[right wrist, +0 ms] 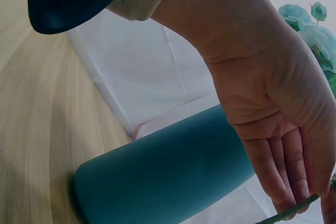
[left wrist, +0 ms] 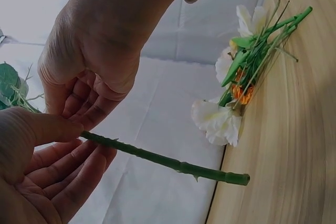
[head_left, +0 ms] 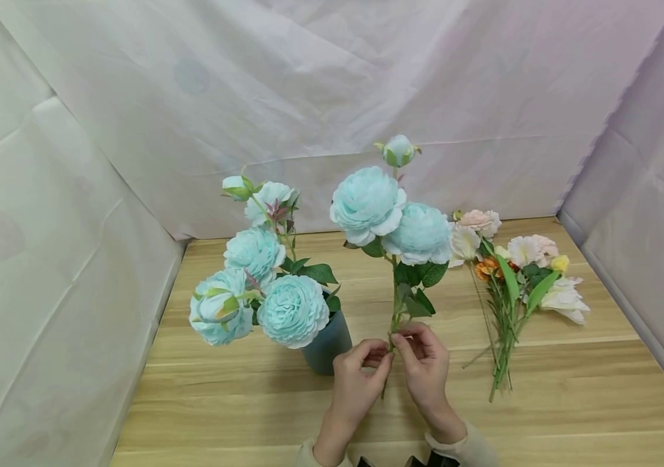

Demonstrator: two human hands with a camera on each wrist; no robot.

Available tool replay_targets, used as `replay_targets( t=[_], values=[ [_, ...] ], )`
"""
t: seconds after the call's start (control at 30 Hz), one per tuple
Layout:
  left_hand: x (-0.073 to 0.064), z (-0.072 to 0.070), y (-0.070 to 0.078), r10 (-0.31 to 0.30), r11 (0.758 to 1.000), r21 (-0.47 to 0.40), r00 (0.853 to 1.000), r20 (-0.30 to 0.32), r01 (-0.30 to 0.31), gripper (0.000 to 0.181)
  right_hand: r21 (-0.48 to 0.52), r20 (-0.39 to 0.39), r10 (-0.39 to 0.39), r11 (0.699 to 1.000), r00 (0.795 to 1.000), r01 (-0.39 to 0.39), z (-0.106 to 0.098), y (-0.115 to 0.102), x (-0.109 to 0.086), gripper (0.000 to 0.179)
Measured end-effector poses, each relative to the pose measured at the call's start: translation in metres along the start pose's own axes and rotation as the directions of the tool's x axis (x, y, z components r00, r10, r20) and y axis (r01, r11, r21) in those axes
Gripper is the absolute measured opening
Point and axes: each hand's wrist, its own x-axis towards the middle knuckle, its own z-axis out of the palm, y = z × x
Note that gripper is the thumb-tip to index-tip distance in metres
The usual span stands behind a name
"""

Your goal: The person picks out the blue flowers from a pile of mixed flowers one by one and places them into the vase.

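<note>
Upright in front of me is an artificial blue flower stem with two large blooms, a bud at the top and dark green leaves. My left hand pinches the stem between thumb and fingers. Just above and to the right, my right hand pinches it too. In the left wrist view the bare lower end of the green stem sticks out past the fingers, with small thorn-like nubs. Left of my hands stands a blue-green vase holding more light blue flowers, which lean left.
A bundle of artificial flowers in white, pink, orange and yellow lies to the right on the wooden table. Pale cloth hangs behind the table and along both sides.
</note>
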Motion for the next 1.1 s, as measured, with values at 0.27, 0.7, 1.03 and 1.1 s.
replay_targets(
  t=[0.27,0.7,1.03,1.1],
  values=[
    [0.008,-0.004,0.020,-0.053,0.998,-0.018,0.998,0.019,0.054,0.015,-0.006,0.006,0.000,1.000,1.000,0.000,-0.001,0.000,-0.001,0.008],
    [0.012,-0.009,0.034,-0.121,0.991,-0.043,0.990,0.069,0.124,0.008,-0.001,0.014,0.002,1.000,1.000,-0.002,-0.002,0.000,-0.002,0.006],
    [0.011,-0.009,0.035,-0.099,0.995,-0.022,0.994,0.053,0.100,0.012,0.035,0.026,-0.003,0.999,1.000,0.002,-0.003,0.001,-0.003,0.020],
    [0.011,-0.009,0.035,-0.084,0.996,-0.017,0.995,0.045,0.084,0.014,0.046,0.032,-0.002,0.999,0.999,0.000,-0.003,0.001,-0.003,0.025]
  ],
)
